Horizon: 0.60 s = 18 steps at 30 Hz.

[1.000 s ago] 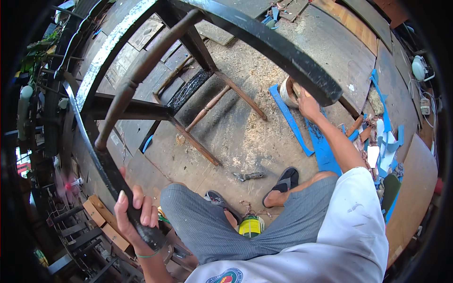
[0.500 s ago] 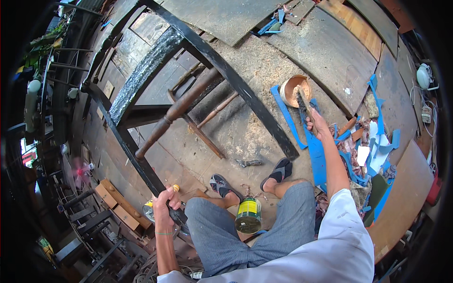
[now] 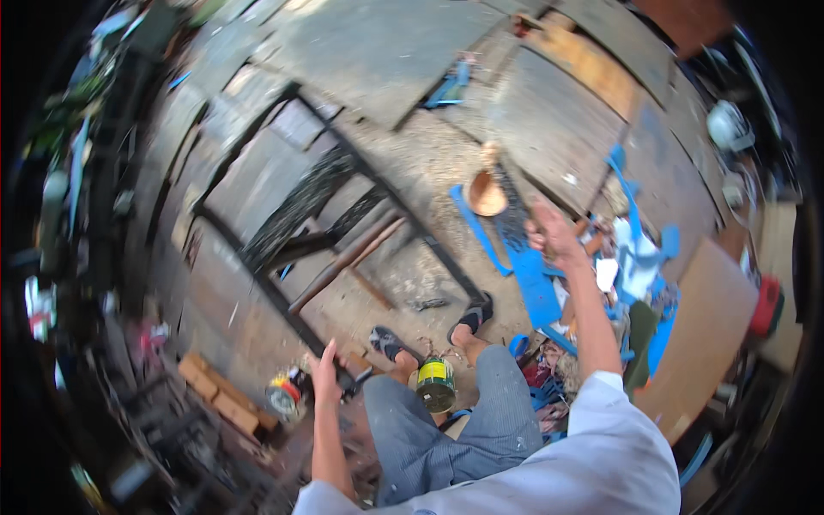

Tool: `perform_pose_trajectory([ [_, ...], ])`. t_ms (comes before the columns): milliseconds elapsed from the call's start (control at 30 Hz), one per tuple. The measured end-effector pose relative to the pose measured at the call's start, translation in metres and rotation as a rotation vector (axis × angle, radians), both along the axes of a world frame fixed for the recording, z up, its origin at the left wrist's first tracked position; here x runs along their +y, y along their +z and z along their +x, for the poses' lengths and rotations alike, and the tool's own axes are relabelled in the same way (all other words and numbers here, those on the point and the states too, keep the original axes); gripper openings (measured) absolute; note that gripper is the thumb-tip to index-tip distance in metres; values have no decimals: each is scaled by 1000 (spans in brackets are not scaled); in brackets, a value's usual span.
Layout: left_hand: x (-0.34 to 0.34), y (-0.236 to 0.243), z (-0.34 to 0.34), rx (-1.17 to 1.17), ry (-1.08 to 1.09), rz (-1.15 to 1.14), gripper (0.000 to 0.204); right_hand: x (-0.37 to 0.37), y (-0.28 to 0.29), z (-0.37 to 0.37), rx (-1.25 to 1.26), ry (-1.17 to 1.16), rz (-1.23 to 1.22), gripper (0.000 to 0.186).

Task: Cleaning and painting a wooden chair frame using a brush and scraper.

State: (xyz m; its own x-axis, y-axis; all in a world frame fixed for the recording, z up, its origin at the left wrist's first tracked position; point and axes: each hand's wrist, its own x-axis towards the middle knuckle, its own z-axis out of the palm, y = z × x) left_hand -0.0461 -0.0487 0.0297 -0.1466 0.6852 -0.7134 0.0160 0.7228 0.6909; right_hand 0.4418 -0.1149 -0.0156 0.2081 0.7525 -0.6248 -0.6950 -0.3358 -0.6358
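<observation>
A dark wooden chair frame [image 3: 412, 225], with a black-coated curved slat and brown turned rungs, lies tilted in front of me. At its near left end, my left hand [image 3: 324, 374] is closed around the dark leg, somewhat blurred. My right hand [image 3: 556, 240] is open and holds nothing, its fingers apart above a blue strip [image 3: 534, 279] with dark stains. Just beyond that hand is an orange-brown bowl [image 3: 487, 196]. A pale piece at the bowl's far rim looks like the brush's handle, but blur hides the rest of the brush.
A tin with a yellow-green label [image 3: 436, 384] stands between my feet. Rags and blue scraps [image 3: 635, 257] lie on the right, beside a curved brown board [image 3: 699, 330]. Wooden blocks [image 3: 221, 390] and another can [image 3: 281, 396] are on the left. Boards and sawdust cover the floor.
My right hand has let go of the brush and drawn back from the bowl. The chair frame sits lower and farther from me. The whole view has shifted and blurred.
</observation>
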Motion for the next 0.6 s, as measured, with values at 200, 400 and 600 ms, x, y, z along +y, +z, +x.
perform_pose_trajectory([
  [200, 29, -33, 13, 234, 12, 57, 24, 71, 126, -46, -357, 223, 56, 52],
  [400, 15, -50, 8, 408, 13, 140, 24, 192, 160, -172, -449, 517, 157, 49],
  [600, 9, -56, 27, 557, -77, 187, 39, 290, 116, -229, -1105, 472, 369, 51],
])
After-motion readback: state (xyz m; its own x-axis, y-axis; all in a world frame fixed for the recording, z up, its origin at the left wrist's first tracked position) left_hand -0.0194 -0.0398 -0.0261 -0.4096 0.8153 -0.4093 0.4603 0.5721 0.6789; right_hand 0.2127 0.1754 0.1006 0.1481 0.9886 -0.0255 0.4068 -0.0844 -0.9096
